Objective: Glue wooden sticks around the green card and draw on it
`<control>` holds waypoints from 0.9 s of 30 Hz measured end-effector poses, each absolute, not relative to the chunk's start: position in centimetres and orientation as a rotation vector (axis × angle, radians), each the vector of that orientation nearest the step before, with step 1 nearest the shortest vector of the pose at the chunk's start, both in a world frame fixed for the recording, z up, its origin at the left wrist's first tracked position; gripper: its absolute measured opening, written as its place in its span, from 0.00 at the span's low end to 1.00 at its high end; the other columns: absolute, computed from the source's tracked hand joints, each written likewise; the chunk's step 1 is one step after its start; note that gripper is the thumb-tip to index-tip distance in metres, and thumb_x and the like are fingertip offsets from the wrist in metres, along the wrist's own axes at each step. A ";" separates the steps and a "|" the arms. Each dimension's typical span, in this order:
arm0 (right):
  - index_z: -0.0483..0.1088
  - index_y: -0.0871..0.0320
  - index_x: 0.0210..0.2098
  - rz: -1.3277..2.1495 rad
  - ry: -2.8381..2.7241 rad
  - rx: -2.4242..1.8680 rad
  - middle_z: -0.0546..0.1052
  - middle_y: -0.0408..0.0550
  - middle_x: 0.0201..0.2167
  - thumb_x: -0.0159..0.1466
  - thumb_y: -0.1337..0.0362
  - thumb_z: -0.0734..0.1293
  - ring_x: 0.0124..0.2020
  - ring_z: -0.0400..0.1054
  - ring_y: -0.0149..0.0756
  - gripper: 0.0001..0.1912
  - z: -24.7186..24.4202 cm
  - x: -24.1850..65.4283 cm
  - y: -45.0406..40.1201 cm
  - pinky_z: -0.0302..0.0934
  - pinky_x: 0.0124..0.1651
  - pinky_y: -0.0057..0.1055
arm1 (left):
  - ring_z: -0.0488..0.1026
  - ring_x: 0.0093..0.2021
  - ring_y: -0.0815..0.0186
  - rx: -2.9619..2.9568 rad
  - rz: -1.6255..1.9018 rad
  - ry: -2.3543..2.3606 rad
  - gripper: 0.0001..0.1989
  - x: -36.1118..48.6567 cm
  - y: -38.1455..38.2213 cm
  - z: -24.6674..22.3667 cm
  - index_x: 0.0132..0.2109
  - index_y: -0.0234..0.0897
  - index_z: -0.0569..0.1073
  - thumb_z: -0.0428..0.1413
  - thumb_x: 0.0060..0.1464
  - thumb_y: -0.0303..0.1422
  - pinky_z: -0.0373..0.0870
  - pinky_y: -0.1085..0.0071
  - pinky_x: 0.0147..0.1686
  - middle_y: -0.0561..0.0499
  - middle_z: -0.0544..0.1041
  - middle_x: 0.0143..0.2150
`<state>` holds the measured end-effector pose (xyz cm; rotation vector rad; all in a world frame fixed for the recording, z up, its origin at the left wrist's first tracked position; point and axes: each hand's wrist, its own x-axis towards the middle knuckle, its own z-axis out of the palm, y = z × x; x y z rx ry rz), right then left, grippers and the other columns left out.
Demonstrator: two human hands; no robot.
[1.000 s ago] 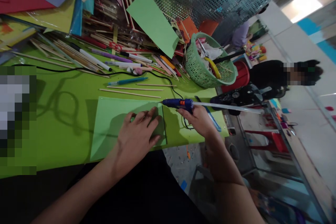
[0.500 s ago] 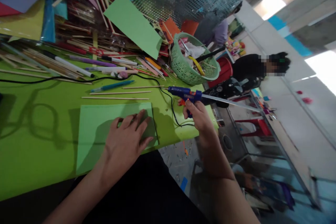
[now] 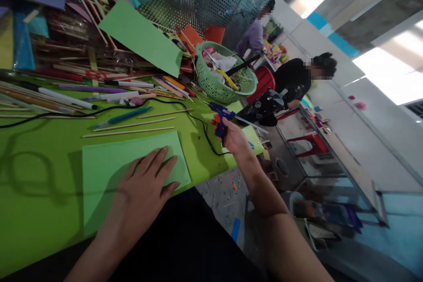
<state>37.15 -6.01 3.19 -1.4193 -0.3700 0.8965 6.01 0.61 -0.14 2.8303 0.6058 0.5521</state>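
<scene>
My left hand [image 3: 145,180] lies with spread fingers on a light green paper sheet [image 3: 99,163] near the table's front edge. My right hand [image 3: 231,134] is wrapped round the grip of a blue glue gun [image 3: 220,116], held above the table's right end. A clear glue stick [image 3: 253,124] juts from the gun's back, and its nozzle points left. Thin wooden sticks [image 3: 128,132] and a teal pen [image 3: 124,116] lie just beyond the sheet. The gun's black cord [image 3: 205,130] curves over the green table.
A green basket [image 3: 216,86] holding tools stands behind the glue gun. Pens, sticks and another green sheet [image 3: 142,37] are heaped along the back. To the right are a person in black [image 3: 292,79], another in purple [image 3: 253,37] and a red stool [image 3: 310,143].
The view has shifted, moving the basket and people leftward in the picture. The glue gun in my right hand is turned more away, its glue stick now sloping down. My left hand's fingers lie flatter.
</scene>
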 end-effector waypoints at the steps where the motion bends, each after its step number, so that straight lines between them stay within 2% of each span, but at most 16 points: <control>1: 0.77 0.57 0.38 0.919 -0.375 -1.421 0.85 0.48 0.36 0.59 0.56 0.75 0.36 0.78 0.36 0.12 3.1 37.4 -5.8 0.73 0.36 0.30 | 0.67 0.69 0.46 2.832 0.559 0.596 0.23 5.9 0.6 -0.3 0.67 0.37 0.71 0.50 0.69 0.38 0.67 0.46 0.61 0.41 0.66 0.73; 5: 0.78 0.58 0.37 0.998 -0.464 -1.471 0.85 0.51 0.39 0.56 0.60 0.76 0.42 0.80 0.40 0.11 3.7 38.7 -5.9 0.75 0.42 0.33 | 0.64 0.71 0.48 2.828 0.587 0.556 0.23 5.3 0.5 -0.8 0.67 0.38 0.71 0.52 0.69 0.37 0.65 0.48 0.65 0.42 0.64 0.74; 8: 0.78 0.57 0.37 0.967 -0.534 -1.580 0.85 0.50 0.39 0.54 0.58 0.78 0.39 0.80 0.38 0.13 4.7 40.0 -7.3 0.73 0.41 0.32 | 0.61 0.74 0.49 2.809 0.580 0.557 0.24 4.8 0.3 -0.8 0.68 0.39 0.70 0.53 0.69 0.39 0.61 0.48 0.68 0.43 0.63 0.75; 11: 0.80 0.56 0.43 0.888 -0.615 -1.878 0.85 0.51 0.39 0.55 0.55 0.78 0.38 0.79 0.38 0.18 6.0 41.1 -9.4 0.72 0.40 0.32 | 0.59 0.75 0.50 2.786 0.564 0.592 0.25 4.0 0.2 -0.6 0.69 0.41 0.69 0.51 0.70 0.41 0.59 0.48 0.70 0.45 0.61 0.76; 13: 0.81 0.57 0.42 0.747 -0.780 -2.123 0.84 0.51 0.35 0.56 0.52 0.77 0.34 0.78 0.38 0.18 6.9 41.2 -10.6 0.69 0.35 0.31 | 0.60 0.74 0.50 2.787 0.570 0.597 0.24 3.2 0.2 -0.4 0.69 0.42 0.68 0.49 0.70 0.41 0.59 0.48 0.70 0.45 0.62 0.76; 15: 0.81 0.56 0.41 0.554 -1.008 -2.196 0.82 0.48 0.31 0.59 0.50 0.75 0.31 0.76 0.37 0.18 7.7 40.4 -11.2 0.68 0.34 0.32 | 0.61 0.74 0.50 2.794 0.571 0.615 0.24 2.3 0.4 -0.2 0.69 0.42 0.68 0.49 0.71 0.41 0.60 0.48 0.70 0.46 0.62 0.76; 18: 0.81 0.55 0.41 0.411 -1.305 -2.119 0.82 0.47 0.32 0.64 0.52 0.71 0.30 0.74 0.36 0.14 8.8 37.4 -10.1 0.67 0.36 0.33 | 0.62 0.73 0.48 2.802 0.541 0.703 0.25 0.8 0.7 0.0 0.69 0.42 0.69 0.50 0.70 0.41 0.60 0.45 0.69 0.45 0.62 0.75; 21: 0.81 0.54 0.41 0.337 -1.616 -1.982 0.83 0.48 0.37 0.67 0.58 0.70 0.37 0.76 0.38 0.09 9.1 33.5 -7.0 0.67 0.42 0.34 | 0.61 0.73 0.46 2.788 0.516 0.829 0.26 -0.5 0.9 0.4 0.70 0.42 0.68 0.51 0.69 0.42 0.59 0.42 0.69 0.45 0.63 0.75; 27: 0.81 0.55 0.42 0.416 -2.041 -1.678 0.83 0.50 0.42 0.71 0.65 0.67 0.45 0.76 0.40 0.08 7.3 28.5 0.6 0.66 0.51 0.36 | 0.57 0.75 0.45 2.729 0.428 1.042 0.25 -1.6 0.9 1.0 0.69 0.43 0.70 0.51 0.69 0.42 0.56 0.40 0.70 0.44 0.61 0.76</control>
